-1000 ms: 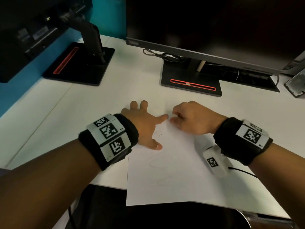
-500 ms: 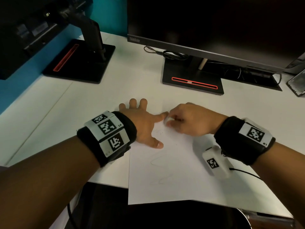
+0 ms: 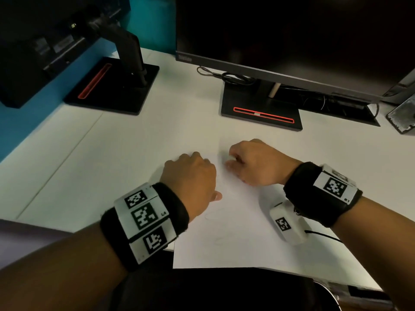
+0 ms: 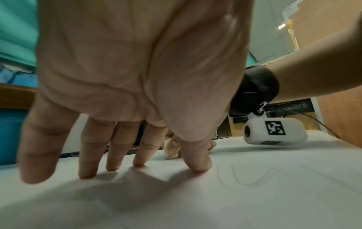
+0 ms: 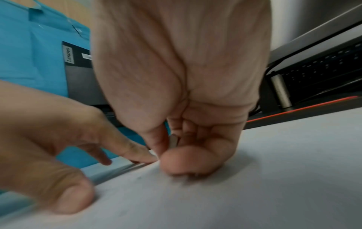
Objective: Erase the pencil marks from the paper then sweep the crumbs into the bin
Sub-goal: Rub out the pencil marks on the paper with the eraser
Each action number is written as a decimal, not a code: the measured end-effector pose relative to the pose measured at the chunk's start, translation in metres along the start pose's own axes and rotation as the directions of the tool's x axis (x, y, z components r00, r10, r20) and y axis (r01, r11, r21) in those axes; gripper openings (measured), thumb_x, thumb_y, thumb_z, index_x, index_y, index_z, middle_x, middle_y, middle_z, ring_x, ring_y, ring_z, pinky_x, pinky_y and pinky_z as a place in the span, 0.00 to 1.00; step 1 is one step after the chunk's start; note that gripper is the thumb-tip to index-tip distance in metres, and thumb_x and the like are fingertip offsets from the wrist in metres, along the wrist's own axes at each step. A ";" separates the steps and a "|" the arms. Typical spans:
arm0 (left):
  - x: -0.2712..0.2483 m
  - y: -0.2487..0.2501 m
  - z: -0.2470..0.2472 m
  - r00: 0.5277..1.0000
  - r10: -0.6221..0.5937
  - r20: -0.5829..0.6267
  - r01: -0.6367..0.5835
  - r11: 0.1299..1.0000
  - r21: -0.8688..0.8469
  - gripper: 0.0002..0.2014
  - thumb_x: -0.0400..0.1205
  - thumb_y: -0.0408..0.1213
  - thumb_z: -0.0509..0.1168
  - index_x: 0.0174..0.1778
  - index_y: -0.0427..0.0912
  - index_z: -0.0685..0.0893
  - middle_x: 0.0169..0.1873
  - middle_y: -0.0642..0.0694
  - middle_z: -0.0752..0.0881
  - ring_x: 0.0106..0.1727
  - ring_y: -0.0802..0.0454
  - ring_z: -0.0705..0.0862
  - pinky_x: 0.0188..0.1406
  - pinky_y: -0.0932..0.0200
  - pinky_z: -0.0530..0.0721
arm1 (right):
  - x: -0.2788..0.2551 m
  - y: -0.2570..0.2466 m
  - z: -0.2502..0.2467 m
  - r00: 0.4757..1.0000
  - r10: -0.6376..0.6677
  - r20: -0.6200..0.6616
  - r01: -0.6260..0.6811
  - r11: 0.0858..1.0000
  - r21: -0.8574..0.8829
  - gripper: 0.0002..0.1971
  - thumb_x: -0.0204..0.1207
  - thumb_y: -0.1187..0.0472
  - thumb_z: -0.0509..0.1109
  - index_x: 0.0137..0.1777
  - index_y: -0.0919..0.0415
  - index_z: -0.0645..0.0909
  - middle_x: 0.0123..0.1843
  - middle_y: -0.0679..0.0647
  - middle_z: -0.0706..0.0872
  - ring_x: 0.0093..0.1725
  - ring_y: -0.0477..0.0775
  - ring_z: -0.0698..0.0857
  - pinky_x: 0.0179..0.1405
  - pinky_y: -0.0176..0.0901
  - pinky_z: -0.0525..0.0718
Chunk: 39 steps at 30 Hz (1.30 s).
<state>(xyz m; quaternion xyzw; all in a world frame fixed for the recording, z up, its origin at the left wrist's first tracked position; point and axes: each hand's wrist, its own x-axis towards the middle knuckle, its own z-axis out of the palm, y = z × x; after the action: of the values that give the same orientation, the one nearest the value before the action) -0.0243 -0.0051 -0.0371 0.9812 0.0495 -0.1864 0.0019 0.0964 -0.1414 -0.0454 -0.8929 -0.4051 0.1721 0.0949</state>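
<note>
A white sheet of paper (image 3: 235,239) lies on the white desk (image 3: 125,158), with faint pencil loops (image 3: 212,215) on its left half; the same loops (image 4: 246,176) show in the left wrist view. My left hand (image 3: 202,176) presses the sheet's left edge with straight, spread fingertips (image 4: 139,162). My right hand (image 3: 231,163) is curled at the sheet's top left part. Its thumb and fingers pinch a small pale eraser (image 5: 173,141), which is held down against the paper. The two hands nearly touch.
A monitor on a black stand (image 3: 260,108) with cables (image 3: 226,75) is straight ahead. A second stand (image 3: 116,90) is at the back left. A grey metallic object (image 3: 402,117) sits at the far right edge. The paper overhangs the near desk edge above a dark surface (image 3: 224,290).
My right hand has shifted slightly over the same top left patch of the paper. My left hand stays pressed down, its index finger less visible from the head view.
</note>
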 end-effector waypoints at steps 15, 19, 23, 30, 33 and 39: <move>-0.001 0.005 -0.014 0.990 -0.042 0.136 0.035 0.998 0.053 0.31 0.86 0.63 0.58 0.77 0.44 0.71 0.75 0.43 0.73 0.72 0.40 0.75 0.66 0.36 0.76 | 0.017 0.000 -0.009 1.000 0.029 0.006 -0.029 0.999 -0.024 0.19 0.86 0.53 0.63 0.35 0.63 0.77 0.31 0.57 0.83 0.33 0.57 0.81 0.32 0.44 0.76; -0.001 0.003 -0.013 0.991 -0.048 0.127 0.039 0.997 0.069 0.31 0.86 0.64 0.58 0.76 0.44 0.72 0.72 0.44 0.74 0.71 0.40 0.76 0.67 0.36 0.77 | 0.011 -0.011 0.000 0.996 -0.056 0.071 0.059 0.998 -0.036 0.20 0.85 0.53 0.62 0.30 0.57 0.73 0.29 0.51 0.79 0.31 0.52 0.78 0.33 0.44 0.74; -0.002 0.001 -0.012 0.991 -0.026 0.131 0.014 0.995 0.094 0.30 0.87 0.64 0.56 0.75 0.45 0.72 0.70 0.44 0.74 0.70 0.40 0.76 0.64 0.37 0.77 | 0.013 0.001 -0.010 0.999 0.041 0.034 -0.040 0.998 -0.038 0.19 0.86 0.52 0.63 0.34 0.62 0.77 0.32 0.56 0.84 0.33 0.56 0.80 0.31 0.43 0.75; -0.002 -0.003 -0.008 0.997 -0.002 0.077 -0.005 0.996 0.091 0.31 0.84 0.67 0.57 0.72 0.45 0.74 0.65 0.45 0.76 0.66 0.43 0.77 0.50 0.45 0.74 | 0.010 -0.002 -0.008 0.999 0.042 0.030 -0.040 0.997 -0.066 0.20 0.86 0.52 0.62 0.32 0.59 0.75 0.31 0.55 0.81 0.33 0.54 0.78 0.29 0.41 0.69; -0.002 -0.003 -0.007 0.997 -0.005 0.080 -0.002 0.995 0.096 0.31 0.85 0.67 0.56 0.74 0.45 0.74 0.67 0.45 0.76 0.67 0.43 0.77 0.54 0.44 0.76 | 0.011 -0.003 -0.005 1.000 0.021 0.013 -0.020 0.997 -0.071 0.19 0.86 0.53 0.62 0.32 0.59 0.73 0.31 0.55 0.80 0.33 0.55 0.77 0.29 0.41 0.68; -0.001 -0.005 -0.005 0.998 0.002 0.069 -0.008 0.996 0.086 0.33 0.84 0.68 0.56 0.75 0.46 0.73 0.68 0.45 0.76 0.69 0.43 0.76 0.51 0.45 0.75 | 0.017 -0.008 -0.009 0.998 0.053 0.025 -0.051 0.997 -0.050 0.21 0.86 0.53 0.62 0.30 0.58 0.71 0.30 0.53 0.77 0.33 0.55 0.76 0.29 0.41 0.67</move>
<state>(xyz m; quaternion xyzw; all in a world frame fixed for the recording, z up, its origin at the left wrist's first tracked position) -0.0235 -0.0004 -0.0320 0.9736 0.0388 -0.2218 -0.0383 0.1050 -0.1233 -0.0385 -0.9029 -0.3870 0.1761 0.0629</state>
